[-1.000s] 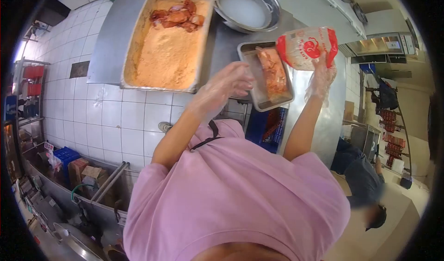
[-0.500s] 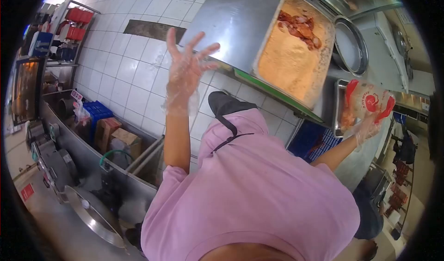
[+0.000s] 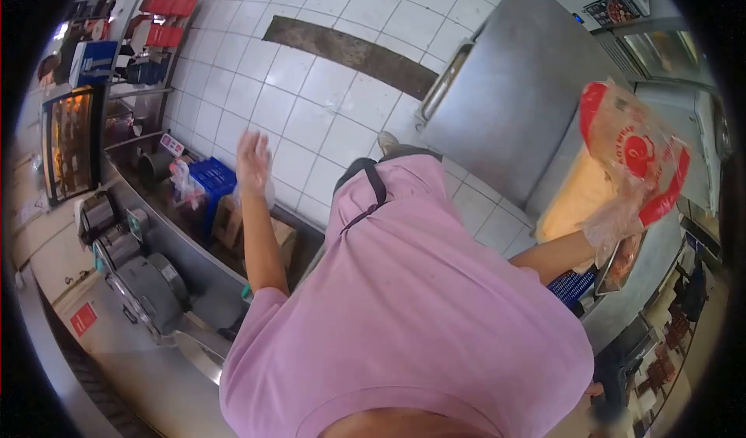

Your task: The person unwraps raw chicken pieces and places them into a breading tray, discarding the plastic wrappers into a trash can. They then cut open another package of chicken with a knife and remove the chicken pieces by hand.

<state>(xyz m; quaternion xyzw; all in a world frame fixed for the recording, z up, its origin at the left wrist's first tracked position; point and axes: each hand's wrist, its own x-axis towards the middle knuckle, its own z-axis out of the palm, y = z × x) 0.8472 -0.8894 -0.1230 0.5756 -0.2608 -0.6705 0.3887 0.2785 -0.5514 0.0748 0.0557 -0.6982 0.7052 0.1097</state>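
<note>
Red-printed bag (image 3: 639, 149) is clamped in gloved right hand (image 3: 614, 224), at right side of scene, partly in front of orange powder (image 3: 569, 203). Reddish meat (image 3: 624, 261) is seen just nearer than this hand. Left hand (image 3: 253, 162) is held out at left, fingers loosely apart; blue basket (image 3: 213, 180) is seen beside it. Metal table (image 3: 513, 88) is placed at far right.

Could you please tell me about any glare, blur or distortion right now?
Head view: black corners and bowed outlines show lens distortion; head view: pale sheen on the table; head view: left hand looks slightly soft, print on the bag clearer.
</note>
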